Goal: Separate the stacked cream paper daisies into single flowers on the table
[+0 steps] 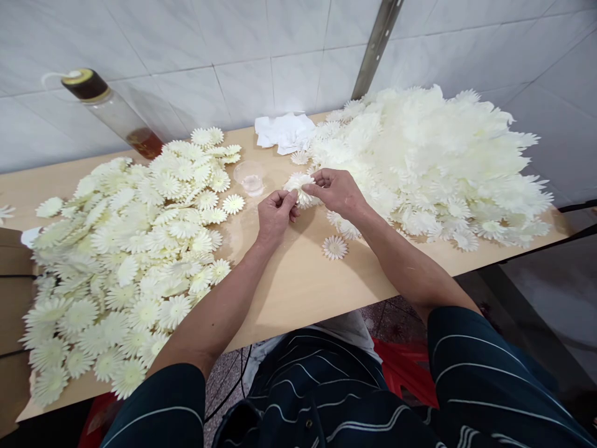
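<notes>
Between my two hands, above the middle of the table, is a cream artificial flower head [298,183] with many narrow petals. My left hand [277,214] pinches its lower left edge between thumb and fingers. From the right, my right hand [336,188] grips the same flower head, thumb laid across its petals. Fingers hide part of the flower, so I cannot tell how many layers it has. A single flat petal piece [334,247] lies on the table below my right hand. Left of the flower stands a small clear dish [252,182] with something whitish in it.
A wide heap of yellowish flower pieces [140,249] covers the table's left side. A taller pile of paler ones [420,155] fills the right. Behind are crumpled white paper [285,132] and a bottle of brown liquid [124,115]. A cardboard box [13,323] stands far left.
</notes>
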### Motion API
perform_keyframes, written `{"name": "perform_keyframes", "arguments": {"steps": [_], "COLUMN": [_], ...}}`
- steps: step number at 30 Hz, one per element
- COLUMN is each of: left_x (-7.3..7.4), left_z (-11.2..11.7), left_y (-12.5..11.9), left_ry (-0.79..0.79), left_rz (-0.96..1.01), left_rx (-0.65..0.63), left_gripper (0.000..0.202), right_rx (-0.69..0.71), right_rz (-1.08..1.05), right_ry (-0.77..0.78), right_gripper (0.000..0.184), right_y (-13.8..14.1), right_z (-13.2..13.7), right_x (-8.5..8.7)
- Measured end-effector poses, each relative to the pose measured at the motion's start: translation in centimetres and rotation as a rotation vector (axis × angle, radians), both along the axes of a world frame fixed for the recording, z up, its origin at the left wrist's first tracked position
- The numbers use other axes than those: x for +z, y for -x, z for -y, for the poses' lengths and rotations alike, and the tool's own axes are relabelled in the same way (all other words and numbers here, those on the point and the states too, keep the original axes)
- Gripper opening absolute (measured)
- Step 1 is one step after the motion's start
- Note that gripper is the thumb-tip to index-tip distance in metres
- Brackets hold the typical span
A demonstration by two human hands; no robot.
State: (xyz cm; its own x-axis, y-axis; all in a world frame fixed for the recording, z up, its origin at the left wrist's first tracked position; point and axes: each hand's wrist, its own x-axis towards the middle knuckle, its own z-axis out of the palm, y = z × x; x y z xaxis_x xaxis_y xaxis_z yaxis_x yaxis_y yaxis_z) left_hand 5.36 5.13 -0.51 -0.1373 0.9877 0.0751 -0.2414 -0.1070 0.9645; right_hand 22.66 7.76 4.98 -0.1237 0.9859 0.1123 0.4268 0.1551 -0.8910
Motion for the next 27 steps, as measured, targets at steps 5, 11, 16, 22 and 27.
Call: {"name": "perform_keyframes", "arguments": {"steps": [5, 11, 16, 22, 27], "left_x": [0.24, 0.56, 0.37, 0.1, 0.07], "left_z": [0.04, 0.05, -0.09, -0.18, -0.18], "left_y": [-0.06, 0.04, 0.03, -0.1, -0.07], "left_ry": [0.032, 0.06, 0.068, 0.067, 0.062], "left_rz": [0.012, 0.067, 0.076, 0.072, 0.084], "left_rx": [0.011, -0.053, -0.04, -0.001, 0.002], "left_gripper": [0.05, 0.053, 0.047, 0.042, 0.041], "right_rx": [-0.001, 0.039, 0.053, -0.051, -0.17], "right_rz": [-0.011, 0.013, -0.003, -0.056, -0.127], "right_ry": [0.029, 0.007, 0.044, 0.019, -0.021], "right_gripper": [0.051, 0.071, 0.068, 0.054, 0.041], "right_y": [-0.31, -0.21, -0.04, -0.3, -0.63], "right_z": [-0.08, 0.1, 0.3, -0.21, -0.7], "right_x": [-0.24, -0.42, -0.23, -0.27, 0.16]}}
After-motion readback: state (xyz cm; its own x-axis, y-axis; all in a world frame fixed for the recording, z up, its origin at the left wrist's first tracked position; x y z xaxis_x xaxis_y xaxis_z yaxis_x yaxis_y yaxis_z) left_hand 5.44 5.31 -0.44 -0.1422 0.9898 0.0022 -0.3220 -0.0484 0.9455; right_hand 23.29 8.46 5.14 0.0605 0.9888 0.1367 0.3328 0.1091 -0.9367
